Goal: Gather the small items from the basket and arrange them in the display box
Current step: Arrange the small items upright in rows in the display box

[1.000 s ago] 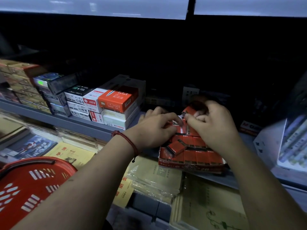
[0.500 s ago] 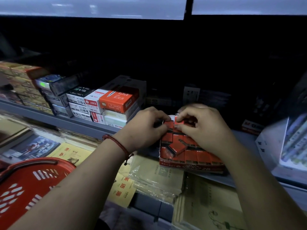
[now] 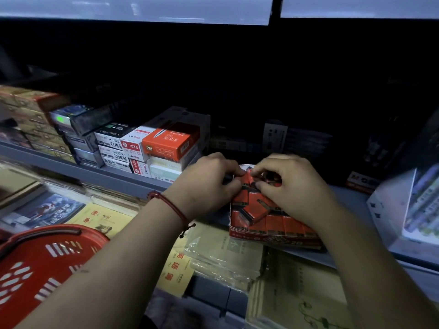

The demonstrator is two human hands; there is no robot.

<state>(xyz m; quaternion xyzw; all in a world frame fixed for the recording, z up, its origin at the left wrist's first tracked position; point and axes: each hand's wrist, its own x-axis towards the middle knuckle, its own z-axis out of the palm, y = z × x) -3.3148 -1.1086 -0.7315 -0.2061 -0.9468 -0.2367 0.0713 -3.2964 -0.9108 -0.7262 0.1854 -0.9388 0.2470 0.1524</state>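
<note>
Head view: left hand (image 3: 209,184), right hand (image 3: 292,186) pinch red boxes (image 3: 261,216) (deli carton (image 3: 171,143) nearby).

The scene is dim. Pale light comes from 2 bright panels (image 3: 142,8) high above the display box (image 3: 273,241); the shelf recess (image 3: 237,79) just behind it is nearly black. Right of it, white packaging (image 3: 389,210) glares and blurs. Far left of it, the red basket (image 3: 35,269) bows with wide-angle distortion.

Right hand (image 3: 293,188) lowered its packet (image 3: 247,181) (left hand (image 3: 209,184) followed).
</note>
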